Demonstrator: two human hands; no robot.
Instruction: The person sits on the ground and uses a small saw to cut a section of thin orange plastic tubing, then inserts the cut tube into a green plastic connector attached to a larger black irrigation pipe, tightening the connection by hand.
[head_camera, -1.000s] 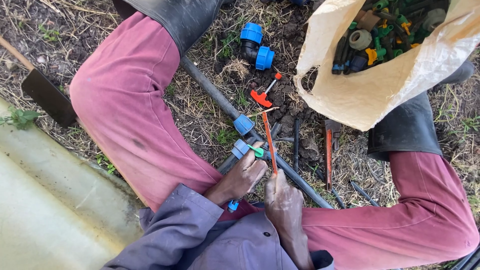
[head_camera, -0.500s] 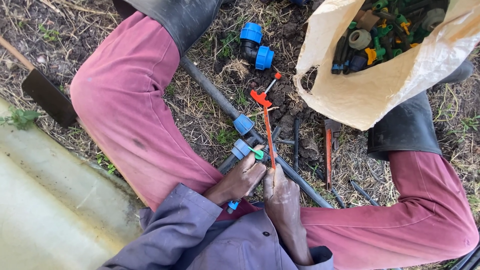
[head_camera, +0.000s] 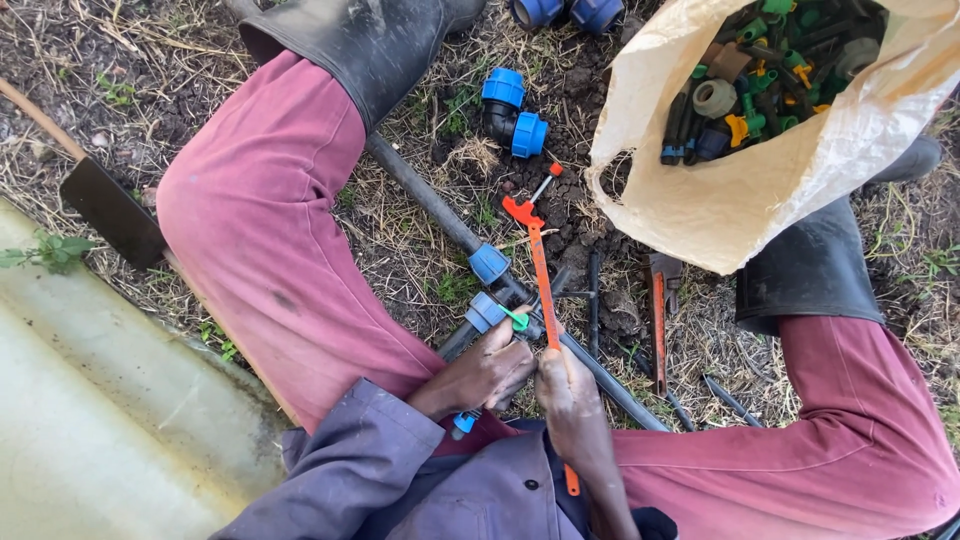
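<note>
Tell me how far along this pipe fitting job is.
Done, it seems: a blue fitting already sits on the black pipe. In hand: the left hand steadies the pipe by a second blue fitting while the right hand holds an orange hacksaw across it. Left: a blue elbow lies loose on the soil, and the sack holds unused parts.

Wearing faded maroon trousers (head_camera: 270, 260), smudged with darker dirt marks along the thigh and creasing at both knees. Wearing tall black rubber boots (head_camera: 360, 40), dull and dusty, with trouser legs tucked into wide tops. Wearing a grey-blue work jacket (head_camera: 400, 480) of plain cloth, showing a small round button at the front and long sleeves ending in loose cuffs. Leaving left hand (head_camera: 485, 372) and right hand (head_camera: 570, 400) bare, ungloved.
</note>
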